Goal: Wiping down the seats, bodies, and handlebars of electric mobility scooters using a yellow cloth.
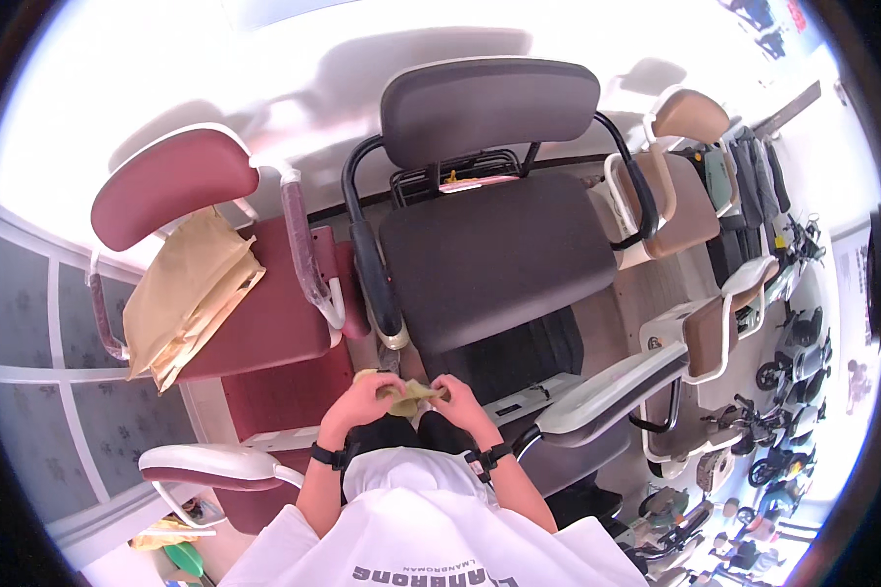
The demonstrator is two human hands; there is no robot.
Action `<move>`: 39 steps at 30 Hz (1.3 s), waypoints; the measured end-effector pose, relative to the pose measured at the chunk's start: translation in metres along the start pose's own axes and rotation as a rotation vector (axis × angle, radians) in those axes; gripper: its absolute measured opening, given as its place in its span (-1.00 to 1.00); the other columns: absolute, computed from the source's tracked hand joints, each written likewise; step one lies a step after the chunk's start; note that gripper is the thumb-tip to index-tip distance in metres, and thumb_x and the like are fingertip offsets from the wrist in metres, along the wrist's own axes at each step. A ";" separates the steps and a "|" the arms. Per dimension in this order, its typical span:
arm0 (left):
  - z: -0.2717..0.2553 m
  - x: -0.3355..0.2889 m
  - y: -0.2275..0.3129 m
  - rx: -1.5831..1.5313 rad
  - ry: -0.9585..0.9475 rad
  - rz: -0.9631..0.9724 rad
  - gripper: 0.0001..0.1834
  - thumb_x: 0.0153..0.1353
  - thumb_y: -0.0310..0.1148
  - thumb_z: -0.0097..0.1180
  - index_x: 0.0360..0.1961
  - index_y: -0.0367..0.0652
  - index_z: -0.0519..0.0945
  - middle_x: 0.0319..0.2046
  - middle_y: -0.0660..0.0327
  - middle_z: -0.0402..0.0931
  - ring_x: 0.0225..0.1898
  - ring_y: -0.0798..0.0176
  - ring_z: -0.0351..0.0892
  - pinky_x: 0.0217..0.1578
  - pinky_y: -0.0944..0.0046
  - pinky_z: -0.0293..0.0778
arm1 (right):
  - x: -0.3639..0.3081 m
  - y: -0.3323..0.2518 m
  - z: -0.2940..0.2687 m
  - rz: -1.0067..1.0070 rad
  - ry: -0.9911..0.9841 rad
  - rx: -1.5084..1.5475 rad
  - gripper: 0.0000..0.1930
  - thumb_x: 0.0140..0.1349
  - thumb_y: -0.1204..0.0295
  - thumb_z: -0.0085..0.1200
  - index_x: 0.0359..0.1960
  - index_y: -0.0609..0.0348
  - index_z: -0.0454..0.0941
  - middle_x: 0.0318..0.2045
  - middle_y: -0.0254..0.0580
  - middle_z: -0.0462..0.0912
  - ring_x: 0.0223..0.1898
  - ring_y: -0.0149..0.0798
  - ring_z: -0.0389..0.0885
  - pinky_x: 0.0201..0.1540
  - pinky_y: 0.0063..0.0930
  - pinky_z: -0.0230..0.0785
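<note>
A crumpled yellowish-green cloth (413,393) is stretched between my two hands, low in front of my body. My left hand (370,395) pinches its left end, and my right hand (454,395) pinches the right end. Just beyond my hands stands a vehicle with a wide dark grey padded seat (499,259) and a matching backrest (489,110). Its black armrest (367,249) ends close to my left hand. Both wrists wear black bands.
On my left is a dark red seat (284,293) bearing a stack of tan paper bags (194,298). A white-framed partition (57,367) stands at far left. Brown-seated vehicles (685,196) and several scooters (798,342) line the right. Another grey backrest (612,396) is near my right arm.
</note>
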State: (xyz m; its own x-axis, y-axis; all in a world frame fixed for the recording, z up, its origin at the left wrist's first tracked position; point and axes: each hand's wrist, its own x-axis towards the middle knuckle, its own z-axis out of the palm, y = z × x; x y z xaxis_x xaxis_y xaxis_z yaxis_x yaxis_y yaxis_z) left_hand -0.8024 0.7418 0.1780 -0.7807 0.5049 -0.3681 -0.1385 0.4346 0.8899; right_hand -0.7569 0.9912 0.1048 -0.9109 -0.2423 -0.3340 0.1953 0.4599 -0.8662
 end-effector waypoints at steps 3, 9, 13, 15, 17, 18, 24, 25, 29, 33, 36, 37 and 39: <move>-0.028 0.030 -0.005 0.049 0.385 0.196 -0.74 0.07 -0.70 0.06 -0.23 -0.21 0.64 -0.07 0.04 0.66 0.06 -0.02 0.61 0.11 0.07 0.47 | 0.046 -0.032 -0.005 0.057 0.139 0.041 -0.83 0.22 0.56 0.24 -0.18 0.26 0.55 -0.21 -0.20 0.61 -0.17 -0.31 0.62 -0.13 -0.39 0.50; -0.075 0.111 0.027 0.278 1.108 0.210 -0.54 0.07 -0.58 0.19 0.06 -0.19 0.52 0.22 -0.04 0.47 0.24 -0.23 0.42 0.27 -0.07 0.33 | 0.147 -0.079 0.013 -0.252 0.700 -0.089 -0.39 0.19 0.50 0.28 0.28 0.28 0.33 0.22 0.21 0.44 0.26 0.19 0.42 0.35 -0.09 0.29; -0.024 0.149 -0.062 0.005 0.955 -0.167 -0.26 0.14 -0.33 0.35 0.26 -0.43 0.29 0.19 -0.30 0.41 0.25 -0.29 0.41 0.26 -0.13 0.34 | 0.167 -0.051 0.056 -0.193 0.184 -0.030 -0.14 0.13 0.41 0.36 0.44 0.28 0.13 0.30 0.28 0.34 0.35 0.30 0.29 0.38 -0.03 0.26; -0.005 0.159 -0.082 -0.288 0.840 -0.054 -0.21 0.13 -0.25 0.39 0.24 -0.48 0.26 0.12 -0.34 0.44 0.19 -0.32 0.47 0.20 -0.13 0.41 | 0.174 -0.032 0.075 -0.147 0.229 -0.320 -0.13 0.14 0.35 0.36 0.45 0.26 0.15 0.30 0.25 0.35 0.37 0.21 0.32 0.38 -0.04 0.25; -0.008 0.158 -0.073 -0.266 0.815 -0.106 -0.24 0.11 -0.27 0.39 0.21 -0.43 0.28 0.07 -0.30 0.48 0.11 -0.32 0.54 0.12 -0.09 0.47 | 0.177 -0.029 0.078 -0.059 0.193 -0.444 -0.22 0.20 0.33 0.34 0.40 0.25 0.21 0.27 0.17 0.42 0.34 0.05 0.42 0.34 -0.09 0.31; -0.012 0.160 -0.068 -0.234 0.818 -0.177 -0.27 0.10 -0.27 0.39 0.17 -0.41 0.30 0.02 -0.28 0.51 0.07 -0.32 0.57 0.08 -0.10 0.50 | 0.181 -0.028 0.078 -0.037 0.201 -0.345 -0.27 0.22 0.34 0.32 0.38 0.24 0.24 0.26 0.17 0.43 0.32 0.07 0.43 0.32 -0.09 0.32; -0.041 0.182 -0.052 -0.249 0.826 -0.329 -0.32 0.05 -0.27 0.40 0.11 -0.34 0.34 -0.08 -0.24 0.61 -0.01 -0.30 0.64 -0.02 -0.10 0.56 | 0.204 -0.023 0.081 0.072 0.239 0.215 -0.47 0.27 0.37 0.25 0.24 0.21 0.38 0.20 0.14 0.51 0.24 0.10 0.51 0.26 -0.15 0.37; -0.043 0.185 -0.051 -0.266 0.832 -0.324 -0.31 0.04 -0.28 0.41 0.12 -0.33 0.35 -0.11 -0.23 0.62 -0.02 -0.31 0.64 -0.03 -0.10 0.57 | 0.209 -0.024 0.080 0.086 0.248 0.378 -0.50 0.27 0.36 0.25 0.21 0.21 0.40 0.17 0.12 0.54 0.22 0.05 0.54 0.23 -0.19 0.39; -0.050 0.188 -0.057 -0.266 0.836 -0.326 -0.30 0.02 -0.30 0.42 0.13 -0.32 0.35 -0.09 -0.24 0.63 -0.01 -0.31 0.65 -0.02 -0.10 0.56 | 0.210 -0.051 0.068 0.074 0.205 0.052 -0.48 0.27 0.36 0.26 0.22 0.21 0.40 0.15 0.11 0.56 0.23 0.01 0.54 0.23 -0.21 0.39; -0.062 0.197 -0.045 -0.250 0.828 -0.355 -0.29 0.01 -0.31 0.43 0.13 -0.32 0.35 -0.10 -0.23 0.64 -0.01 -0.30 0.66 0.00 -0.10 0.57 | 0.220 -0.061 0.060 0.028 0.211 0.031 -0.46 0.26 0.36 0.28 0.23 0.24 0.39 0.17 0.09 0.57 0.22 -0.01 0.56 0.22 -0.21 0.41; -0.075 0.209 -0.046 -0.206 0.841 -0.385 -0.29 0.00 -0.32 0.44 0.12 -0.32 0.35 -0.09 -0.23 0.64 -0.01 -0.28 0.67 0.01 -0.09 0.58 | 0.236 -0.072 0.055 -0.030 0.209 0.053 -0.46 0.24 0.35 0.28 0.22 0.24 0.40 0.13 0.13 0.58 0.19 0.10 0.58 0.20 -0.16 0.43; -0.084 0.216 -0.046 -0.176 0.834 -0.398 -0.30 0.00 -0.32 0.45 0.11 -0.32 0.35 -0.09 -0.23 0.64 -0.01 -0.27 0.67 0.01 -0.08 0.59 | 0.246 -0.077 0.052 -0.010 0.196 0.081 -0.44 0.22 0.33 0.29 0.22 0.25 0.40 0.13 0.15 0.58 0.19 0.13 0.58 0.20 -0.14 0.44; -0.100 0.226 -0.045 -0.168 0.818 -0.398 -0.31 0.00 -0.31 0.45 0.08 -0.33 0.35 -0.09 -0.24 0.64 -0.01 -0.26 0.68 0.00 -0.08 0.59 | 0.264 -0.088 0.045 0.055 0.166 0.051 -0.42 0.21 0.31 0.30 0.22 0.25 0.40 0.13 0.17 0.59 0.18 0.17 0.58 0.19 -0.12 0.45</move>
State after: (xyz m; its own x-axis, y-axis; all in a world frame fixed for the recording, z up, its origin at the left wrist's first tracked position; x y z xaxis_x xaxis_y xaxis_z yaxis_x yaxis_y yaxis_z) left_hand -1.0333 0.7622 0.0818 -0.8348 -0.3706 -0.4071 -0.5257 0.3173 0.7893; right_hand -0.9982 0.8480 0.0757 -0.9451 -0.0718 -0.3189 0.2606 0.4234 -0.8676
